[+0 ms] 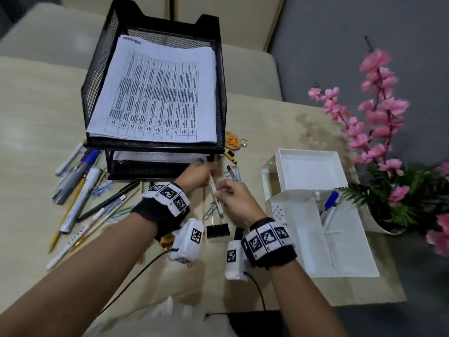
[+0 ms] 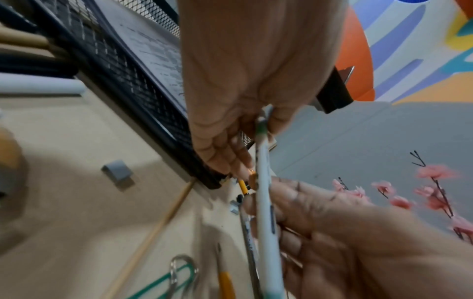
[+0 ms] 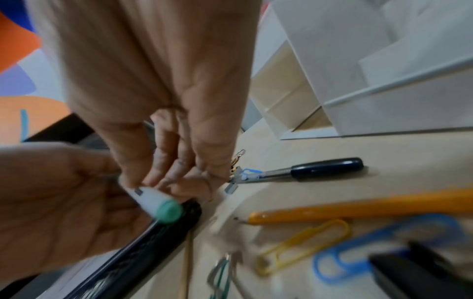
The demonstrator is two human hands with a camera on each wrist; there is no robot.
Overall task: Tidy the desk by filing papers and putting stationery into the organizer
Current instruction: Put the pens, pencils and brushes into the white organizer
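Observation:
A white pen with a green end is held just in front of the black mesh paper tray. My left hand pinches its far end and my right hand grips its near part. In the left wrist view the white pen runs from my left hand down into my right hand. The right wrist view shows my right hand on the white pen, with my left hand beside it. A stack of printed papers fills the tray's top tier. The white organizer stands to the right with pens in it.
Several pens and pencils lie left of the tray. A black binder clip and paper clips lie below my hands. A yellow pencil and coloured paper clips lie nearby. Pink flowers stand at the desk's right edge.

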